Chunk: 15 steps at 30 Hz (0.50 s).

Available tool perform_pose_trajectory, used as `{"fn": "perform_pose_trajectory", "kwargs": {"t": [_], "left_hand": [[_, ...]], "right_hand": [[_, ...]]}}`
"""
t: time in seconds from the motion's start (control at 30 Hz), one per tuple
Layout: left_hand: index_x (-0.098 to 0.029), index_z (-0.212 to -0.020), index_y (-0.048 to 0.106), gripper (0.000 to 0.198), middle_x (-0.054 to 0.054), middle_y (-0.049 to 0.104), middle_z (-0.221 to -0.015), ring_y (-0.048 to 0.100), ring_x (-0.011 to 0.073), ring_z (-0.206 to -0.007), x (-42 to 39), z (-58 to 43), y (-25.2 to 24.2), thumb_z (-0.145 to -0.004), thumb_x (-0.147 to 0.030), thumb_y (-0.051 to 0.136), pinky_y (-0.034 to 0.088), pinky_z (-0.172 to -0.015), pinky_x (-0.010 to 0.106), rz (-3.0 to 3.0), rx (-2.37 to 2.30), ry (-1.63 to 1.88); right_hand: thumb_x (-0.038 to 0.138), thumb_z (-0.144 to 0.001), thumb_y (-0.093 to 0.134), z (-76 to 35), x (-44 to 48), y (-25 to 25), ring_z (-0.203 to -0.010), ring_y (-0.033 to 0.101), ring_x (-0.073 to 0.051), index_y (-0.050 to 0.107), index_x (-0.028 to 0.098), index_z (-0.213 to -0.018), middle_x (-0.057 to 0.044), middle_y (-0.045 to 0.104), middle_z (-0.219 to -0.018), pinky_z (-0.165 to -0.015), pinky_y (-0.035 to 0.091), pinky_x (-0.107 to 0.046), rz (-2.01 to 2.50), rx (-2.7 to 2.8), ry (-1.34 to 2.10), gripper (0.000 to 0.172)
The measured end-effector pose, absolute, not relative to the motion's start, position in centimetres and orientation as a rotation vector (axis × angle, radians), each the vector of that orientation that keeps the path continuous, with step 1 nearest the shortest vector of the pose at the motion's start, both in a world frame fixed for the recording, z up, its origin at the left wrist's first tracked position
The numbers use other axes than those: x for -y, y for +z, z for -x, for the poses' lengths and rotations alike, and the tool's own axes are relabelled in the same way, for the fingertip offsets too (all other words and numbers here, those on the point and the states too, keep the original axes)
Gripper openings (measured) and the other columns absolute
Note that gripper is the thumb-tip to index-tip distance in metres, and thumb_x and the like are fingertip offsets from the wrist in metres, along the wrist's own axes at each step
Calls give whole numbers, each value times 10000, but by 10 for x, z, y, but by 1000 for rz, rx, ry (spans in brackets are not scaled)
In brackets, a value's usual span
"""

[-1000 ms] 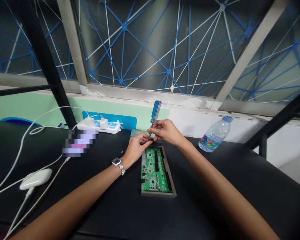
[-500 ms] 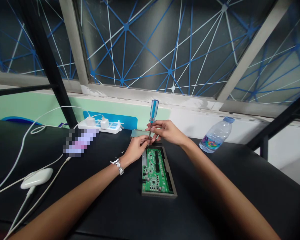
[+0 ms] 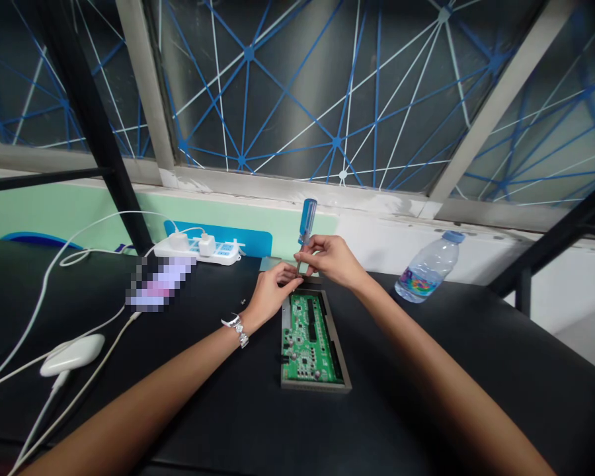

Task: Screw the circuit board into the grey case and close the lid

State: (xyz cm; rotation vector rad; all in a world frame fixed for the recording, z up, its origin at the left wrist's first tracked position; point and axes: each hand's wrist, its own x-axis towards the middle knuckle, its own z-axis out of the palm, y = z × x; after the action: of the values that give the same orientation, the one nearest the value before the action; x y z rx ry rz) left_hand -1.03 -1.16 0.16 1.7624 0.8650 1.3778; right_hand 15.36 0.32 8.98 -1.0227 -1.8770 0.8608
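A screwdriver [image 3: 307,217] with a clear and blue handle points downward over the far end of a metal-framed unit, leaning slightly to the right. My right hand [image 3: 333,258] pinches its shaft just below the handle. Close to the tip, the thumb and fingers of my left hand [image 3: 272,291] close around the lower shaft. Whether a small part sits between those fingertips is hidden. Beneath both hands lies a green circuit board [image 3: 311,340] inside a shallow metal frame [image 3: 317,385]. A flat metal piece [image 3: 270,264] is partly visible behind my left hand.
Left of my left hand, a tiny metal part [image 3: 242,301] lies on the black table [image 3: 218,403]. A white power strip [image 3: 228,253], cables and a white rounded device [image 3: 73,355] occupy the left side. At right a water bottle [image 3: 429,268] leans near the wall.
The screwdriver has tilted, its handle shifting right, and its lower end seems slightly higher. My right hand has moved a little to the right. My left hand's fingers have shifted slightly; the board stays put.
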Motion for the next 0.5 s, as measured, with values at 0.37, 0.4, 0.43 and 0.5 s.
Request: {"fn": "perform_pose_trajectory", "kwargs": {"t": [0.37, 0.4, 0.43, 0.5], "left_hand": [[-130, -984, 663, 174, 103, 733, -985, 709, 206, -941, 11, 12, 3, -912, -260, 573, 541, -904, 335, -1754, -750, 1273], [-133, -986, 663, 176, 102, 732, -989, 708, 206, -941, 11, 12, 3, -921, -257, 556, 539, -904, 335, -1774, -740, 1262], [-136, -988, 662, 180, 100, 731, -997, 706, 207, -942, 11, 12, 4, -929, -254, 539, 538, -902, 335, -1795, -732, 1251], [-142, -1001, 661, 198, 101, 726, -1024, 700, 209, -954, 11, 13, 3, -946, -252, 506, 533, -906, 338, -1835, -716, 1234]], "right_hand": [[372, -788, 710, -156, 2, 96, -580, 675, -135, 622, 156, -1029, -74, 681, -980, -494, 503, -259, 1049, 1902, 1041, 335], [359, -801, 697, -157, 3, 98, -592, 683, -139, 626, 154, -1058, -85, 688, -996, -497, 505, -260, 1044, 1910, 1100, 336], [348, -810, 685, -157, 4, 99, -599, 690, -145, 635, 148, -1064, -92, 699, -983, -503, 509, -263, 1043, 1919, 1143, 327], [337, -818, 673, -158, 4, 100, -601, 699, -156, 659, 135, -1028, -94, 717, -915, -525, 521, -272, 1038, 1929, 1186, 292]]}}
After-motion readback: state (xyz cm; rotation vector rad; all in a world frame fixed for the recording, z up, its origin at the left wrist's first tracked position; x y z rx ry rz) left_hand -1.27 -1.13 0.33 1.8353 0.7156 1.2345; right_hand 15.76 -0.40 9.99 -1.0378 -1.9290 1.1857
